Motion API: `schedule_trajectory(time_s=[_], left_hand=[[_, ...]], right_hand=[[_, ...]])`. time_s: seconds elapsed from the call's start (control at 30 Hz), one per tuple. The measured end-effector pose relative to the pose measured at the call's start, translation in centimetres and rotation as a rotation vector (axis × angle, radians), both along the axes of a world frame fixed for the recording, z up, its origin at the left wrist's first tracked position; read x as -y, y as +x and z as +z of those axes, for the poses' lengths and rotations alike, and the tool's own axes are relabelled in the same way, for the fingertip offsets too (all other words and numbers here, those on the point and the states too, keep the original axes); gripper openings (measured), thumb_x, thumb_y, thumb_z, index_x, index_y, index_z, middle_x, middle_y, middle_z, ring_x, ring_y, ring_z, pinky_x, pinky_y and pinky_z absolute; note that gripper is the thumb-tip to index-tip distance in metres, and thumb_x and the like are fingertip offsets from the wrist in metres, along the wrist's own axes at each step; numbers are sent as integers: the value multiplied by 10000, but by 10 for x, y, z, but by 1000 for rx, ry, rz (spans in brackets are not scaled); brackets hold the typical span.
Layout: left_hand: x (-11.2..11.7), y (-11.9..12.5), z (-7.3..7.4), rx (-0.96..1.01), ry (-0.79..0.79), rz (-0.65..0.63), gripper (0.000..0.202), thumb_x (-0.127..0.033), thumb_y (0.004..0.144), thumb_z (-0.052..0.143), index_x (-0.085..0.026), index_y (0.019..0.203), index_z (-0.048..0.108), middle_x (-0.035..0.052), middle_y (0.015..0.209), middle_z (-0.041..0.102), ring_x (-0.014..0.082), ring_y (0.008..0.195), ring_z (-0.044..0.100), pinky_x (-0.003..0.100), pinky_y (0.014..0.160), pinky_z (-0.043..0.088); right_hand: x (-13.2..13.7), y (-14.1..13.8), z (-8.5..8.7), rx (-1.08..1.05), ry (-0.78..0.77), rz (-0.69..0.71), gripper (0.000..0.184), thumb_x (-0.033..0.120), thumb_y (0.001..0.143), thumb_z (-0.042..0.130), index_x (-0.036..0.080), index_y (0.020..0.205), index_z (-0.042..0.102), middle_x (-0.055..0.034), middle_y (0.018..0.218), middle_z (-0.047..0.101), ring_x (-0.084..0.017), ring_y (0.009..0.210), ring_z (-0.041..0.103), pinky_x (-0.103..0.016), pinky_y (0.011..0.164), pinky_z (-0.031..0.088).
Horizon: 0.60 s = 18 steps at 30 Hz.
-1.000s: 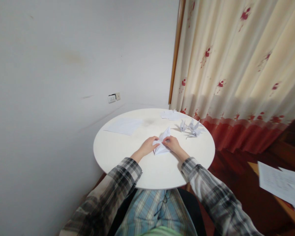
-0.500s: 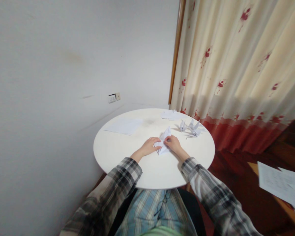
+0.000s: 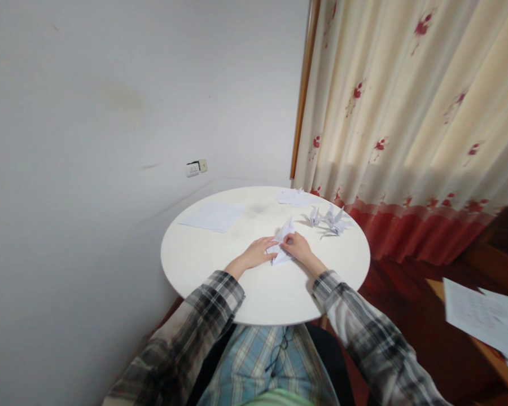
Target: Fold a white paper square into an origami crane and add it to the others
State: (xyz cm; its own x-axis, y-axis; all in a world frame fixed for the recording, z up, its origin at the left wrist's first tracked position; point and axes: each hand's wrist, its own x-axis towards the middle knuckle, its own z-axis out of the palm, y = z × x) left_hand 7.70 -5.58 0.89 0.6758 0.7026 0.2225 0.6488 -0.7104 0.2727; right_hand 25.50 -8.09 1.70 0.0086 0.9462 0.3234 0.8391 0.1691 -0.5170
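White, pointed folded paper (image 3: pixel 285 230) between a bare left hand (image 3: pixel 257 252) and a bare right hand (image 3: pixel 297 247)

In the head view, the left hand lay palm down at the paper's left side, its thumb parted from the fingers by a modest gap and the tips touching the sheet. The right hand was curled, with thumb and index finger pinching the paper near its right edge; the exact fold between them was too small to make out.

Beneath lay a round white tabletop (image 3: pixel 220 270) with a grey smudge towards its far side. Flat white paper sheets (image 3: pixel 214 216) lay at the far left, more white paper pieces (image 3: pixel 294 197) near the far edge, and a cluster of folded white paper cranes (image 3: pixel 332 221) at the far right. Beyond were a pale wall (image 3: pixel 110 141) with a white socket (image 3: pixel 192 169) and a cream curtain (image 3: pixel 389 113) with red flowers and a red hem.

The folded paper sat just right of the table's middle. Its sharp tip pointed away from the person and slightly right; its long axis ran from near left to far right.
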Motion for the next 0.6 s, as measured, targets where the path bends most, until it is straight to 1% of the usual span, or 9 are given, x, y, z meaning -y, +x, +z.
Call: schedule_trajectory(time_s=[0.1,0.17,0.23,0.3,0.37,0.43,0.53,0.6], left_hand=[[0,0,-1,37,12,-2,417,-348,808,497,-203,1199,500,80,1328,430,195,1230,360,343,1034,250],[-1,0,-2,95,28,3,372,-347,801,511,-199,1141,545,86,1315,441,198,1211,382,352,1025,267],[-1,1,-1,180,50,1,284,-338,798,516,-193,1026,604,87,1284,470,193,1184,407,353,1010,293],[-1,1,1,258,72,-12,200,-320,786,531,-186,895,630,82,1229,513,190,1149,435,351,991,320],[1,2,2,302,86,-36,145,-302,756,565,-177,801,622,81,1168,547,193,1113,460,351,972,344],[3,2,4,324,97,-67,117,-286,725,592,-172,746,603,81,1121,567,196,1083,478,349,952,363],[7,3,7,332,117,-99,93,-259,699,605,-171,702,574,81,1082,577,191,1052,493,333,923,385],[10,3,8,310,137,-99,88,-241,681,610,-171,682,558,80,1073,577,195,1042,496,333,914,388]], right_hand=[[1,-1,1,-6,2,-5,109,251,719,572,168,748,637,-23,790,580,-118,759,515,-208,684,335],[0,-1,1,-11,2,-18,104,238,722,562,168,736,638,-24,787,586,-118,765,516,-206,680,332],[0,0,1,-15,5,-62,105,222,721,550,167,735,638,-27,791,593,-119,768,517,-204,669,330],[0,1,1,-16,12,-126,111,207,719,536,166,736,638,-34,800,599,-122,768,518,-205,654,326],[0,2,1,-12,17,-173,119,200,717,527,166,735,639,-41,809,604,-126,768,520,-207,642,323],[0,2,1,-4,18,-196,124,200,714,524,167,734,642,-44,813,608,-128,764,522,-209,632,320],[0,2,0,8,20,-211,124,199,712,522,168,722,641,-43,803,611,-129,754,524,-211,620,315],[1,1,0,14,31,-214,125,200,715,519,169,716,640,-41,797,612,-128,751,524,-211,614,311]])
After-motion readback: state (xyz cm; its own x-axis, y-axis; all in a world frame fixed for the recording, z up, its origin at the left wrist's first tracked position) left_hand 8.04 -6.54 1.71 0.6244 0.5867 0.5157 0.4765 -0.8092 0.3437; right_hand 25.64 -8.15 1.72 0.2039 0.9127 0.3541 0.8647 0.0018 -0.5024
